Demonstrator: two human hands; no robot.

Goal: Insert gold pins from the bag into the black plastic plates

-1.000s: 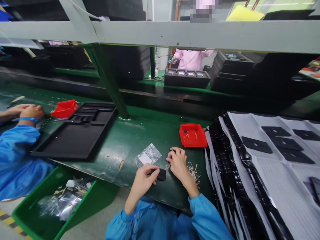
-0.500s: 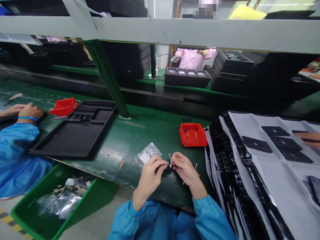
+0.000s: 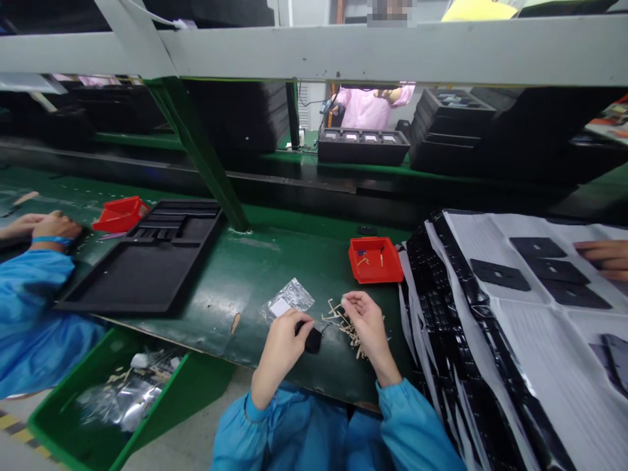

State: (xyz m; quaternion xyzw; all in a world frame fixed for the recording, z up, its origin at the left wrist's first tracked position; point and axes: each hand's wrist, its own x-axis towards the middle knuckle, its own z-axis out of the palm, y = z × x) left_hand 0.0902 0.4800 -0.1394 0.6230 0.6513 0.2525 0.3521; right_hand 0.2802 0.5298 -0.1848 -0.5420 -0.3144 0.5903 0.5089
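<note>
Between the thumb and fingers of my left hand is a small black piece, held just above the green bench. My right hand has its thumb and fingertips pinched together over a scatter of small tan strips. Whatever those fingertips hold, if anything, is too small to name. A clear plastic bag with a white label lies just beyond my left hand. Past my right hand stands a red bin with a few small tan and dark bits inside.
Layered grey-white sheets with flat black pieces rise at the right, where another person's hand shows. A black compartment tray lies left. A co-worker's hands are farther left. A green crate holds plastic waste below; a slanted green post stands ahead.
My hands have moved apart from where they met at the black piece. My left hand drew it left and down; my right hand now sits over the tan strips, which show more fully.
</note>
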